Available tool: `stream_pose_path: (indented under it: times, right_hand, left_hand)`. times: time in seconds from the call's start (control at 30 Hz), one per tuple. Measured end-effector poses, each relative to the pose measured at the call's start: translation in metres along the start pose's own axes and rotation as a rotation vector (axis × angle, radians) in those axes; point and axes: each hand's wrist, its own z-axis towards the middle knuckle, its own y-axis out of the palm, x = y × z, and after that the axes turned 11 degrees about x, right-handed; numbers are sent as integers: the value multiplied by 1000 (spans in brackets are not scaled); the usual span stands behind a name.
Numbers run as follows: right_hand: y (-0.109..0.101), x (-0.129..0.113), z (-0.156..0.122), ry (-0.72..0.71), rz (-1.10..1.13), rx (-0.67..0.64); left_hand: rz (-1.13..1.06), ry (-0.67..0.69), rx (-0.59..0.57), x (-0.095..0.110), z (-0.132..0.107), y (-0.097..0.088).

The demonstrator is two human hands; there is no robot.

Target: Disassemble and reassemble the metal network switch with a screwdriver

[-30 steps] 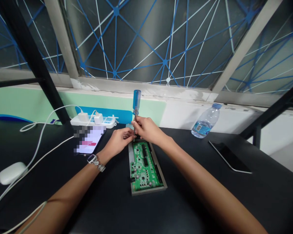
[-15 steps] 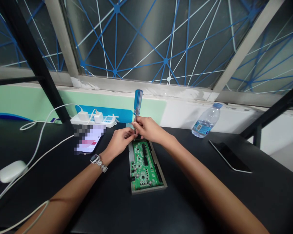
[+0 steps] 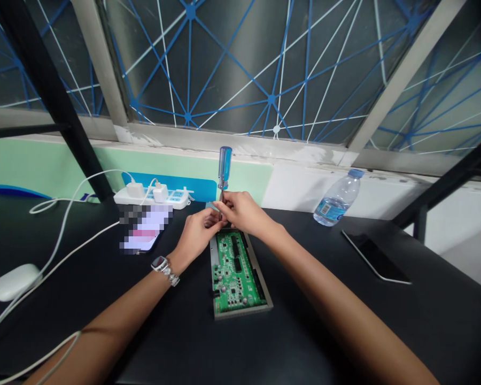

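A screwdriver (image 3: pixel 225 166) with a clear blue handle stands nearly upright over the far end of a green circuit board (image 3: pixel 240 278). The board lies in a shallow metal frame (image 3: pixel 244 314) on the black table. My right hand (image 3: pixel 240 210) is closed on the screwdriver's shaft, just below the handle. From the left, my left hand (image 3: pixel 200 229) pinches around the shaft's lower end, close to the frame's far edge. The fingers hide the screwdriver's tip, and whether a screw is there cannot be seen.
A white power strip (image 3: pixel 176 200) with plugs stands by the wall, with a lit phone (image 3: pixel 148 230) before it. Cables and a white adapter (image 3: pixel 16 282) lie left. A water bottle (image 3: pixel 337 200) and a dark phone (image 3: pixel 374 256) are on the right.
The screwdriver's handle leans very slightly more to the left. Both hands keep their grip, and the board stays under them; the whole view has shifted a little.
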Motion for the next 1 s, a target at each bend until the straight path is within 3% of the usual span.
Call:
stream_pose_path:
  times: [0.3, 0.5, 0.77, 1.0]
  right_hand:
    - [4, 4, 2, -32, -8, 39]
    - [-11, 6, 3, -40, 113, -29]
    - [-20, -2, 5, 226, 468, -146]
    - [-23, -3, 5, 262, 487, -177]
  left_hand:
    - [-11, -32, -33, -5, 4, -4]
    - [-68, -108, -54, -5, 5, -4]
    - [-64, -90, -156, -5, 7, -6]
    - [-111, -98, -220, -8, 8, -6]
